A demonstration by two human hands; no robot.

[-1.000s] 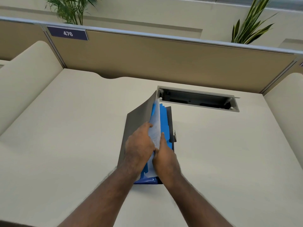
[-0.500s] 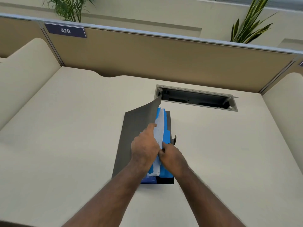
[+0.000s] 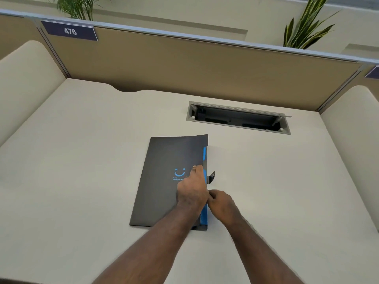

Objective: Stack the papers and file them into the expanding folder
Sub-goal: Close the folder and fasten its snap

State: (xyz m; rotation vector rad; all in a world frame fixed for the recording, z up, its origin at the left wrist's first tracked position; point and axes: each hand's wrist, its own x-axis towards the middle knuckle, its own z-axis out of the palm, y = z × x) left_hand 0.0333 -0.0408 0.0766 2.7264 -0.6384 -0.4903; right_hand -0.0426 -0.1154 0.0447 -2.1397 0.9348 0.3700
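— Where does the expanding folder [image 3: 170, 181] lie from your hands?

— At the centre of the frame, flat on the table [image 3: 82, 160], its long axis running from you toward the top. Your left hand [image 3: 192, 191] presses its dark cover down near the right edge, gripping nothing.

— And the clasp [image 3: 211, 177]?

— Just right of that edge, above your right hand [image 3: 221, 206], which is loosely curled; I cannot tell what it pinches. The right hand is nearer.

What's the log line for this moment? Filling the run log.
stage: closing folder | left hand: pressing cover | right hand: at open edge | expanding folder: nearly shut
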